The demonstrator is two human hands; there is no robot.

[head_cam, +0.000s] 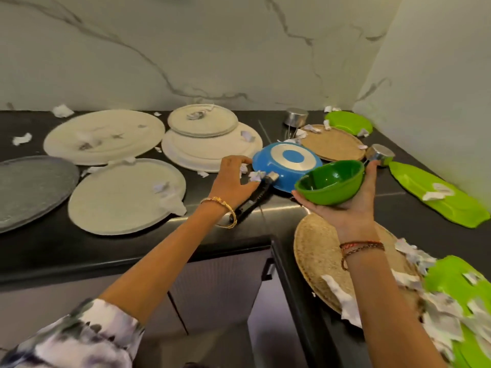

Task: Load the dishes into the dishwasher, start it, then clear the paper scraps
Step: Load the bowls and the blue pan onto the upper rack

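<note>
The green bowl (330, 181) sits cupped in the upturned right hand (353, 208), fingers curled up around its far side, raised above the black counter (39, 251) just right of the upturned blue pan (287, 166). The left hand (233, 181) reaches in at the pan's left, over the root of its black handle (252, 203), fingers bent at a paper scrap (256, 175), though whether they pinch it or anything else I cannot tell. This looks like the gathering stage of loading: the next move probably calls for a firm grip on that handle, lifting the pan clear of the stacked white plates (212, 147) left of it and shedding scraps first.
</note>
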